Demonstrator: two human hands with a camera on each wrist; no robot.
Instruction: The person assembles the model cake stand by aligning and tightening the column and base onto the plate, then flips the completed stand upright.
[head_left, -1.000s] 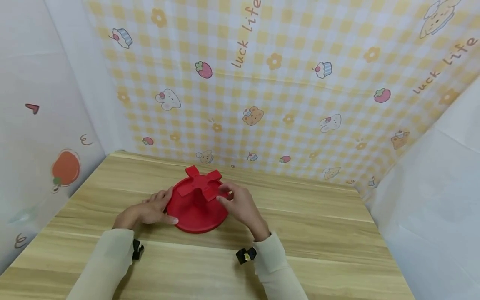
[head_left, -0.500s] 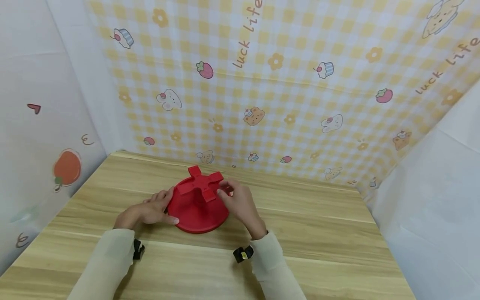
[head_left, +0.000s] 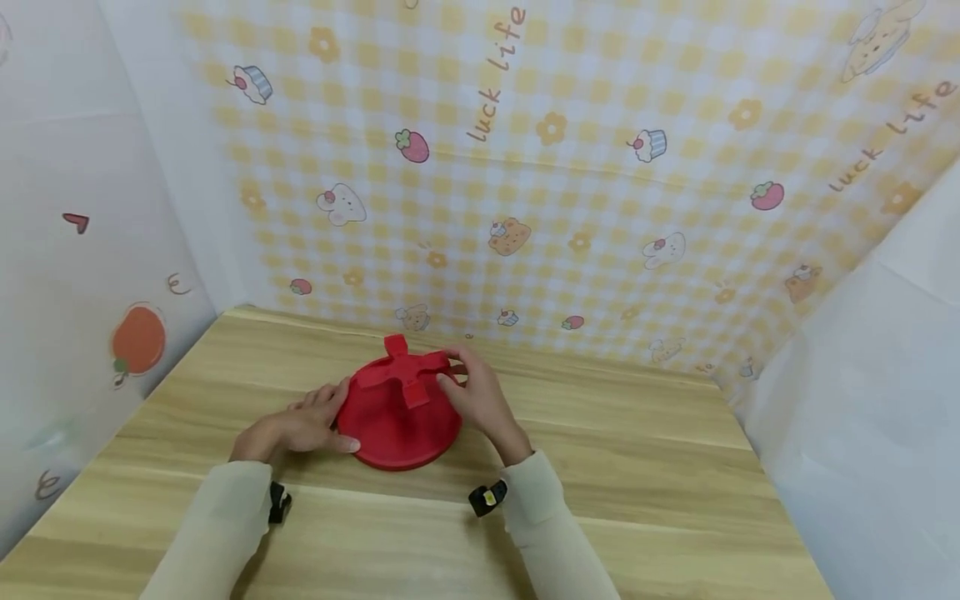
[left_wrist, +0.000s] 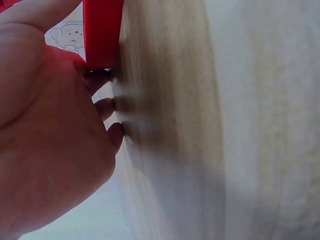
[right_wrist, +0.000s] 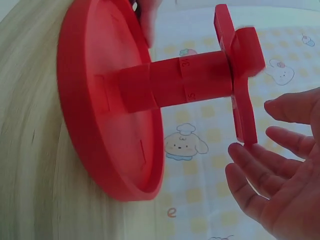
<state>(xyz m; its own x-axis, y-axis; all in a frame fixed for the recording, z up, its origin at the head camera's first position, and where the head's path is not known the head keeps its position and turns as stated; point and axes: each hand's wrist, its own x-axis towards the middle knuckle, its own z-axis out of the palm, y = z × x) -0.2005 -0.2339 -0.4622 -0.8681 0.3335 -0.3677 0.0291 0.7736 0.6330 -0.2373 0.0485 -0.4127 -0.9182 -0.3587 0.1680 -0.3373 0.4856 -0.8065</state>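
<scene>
Red round base (head_left: pixel 397 463) is sitting flat on the wood-grain desk (head_left: pixel 637 475), left of centre, toward the back. A red column (right_wrist: pixel 187 77) is standing upright from its middle, bearing small marks on its side. A red cross-shaped top (head_left: pixel 407 368) is crowning the column, its four arms reaching outward above the base.

Left hand (head_left: pixel 306 423) is lying spread along the base's left edge: thumb extending across the near rim, other fingers resting at the side, some tips touching the desk.

Right hand (head_left: pixel 480 396) is hovering at the right-hand arm of the cross, fingers parted and loosely bent, thumb standing apart; the fingertips are possibly just grazing the arm's end, contact being hard to make out.

Both forearms are showing cream sleeves (head_left: pixel 206 529), with a black wrist device (head_left: pixel 487 498) sitting at each cuff. Behind, a yellow-checked backdrop (head_left: pixel 600 187) is hanging, displaying cupcakes, strawberries, flowers, bears and "luck life" lettering.
</scene>
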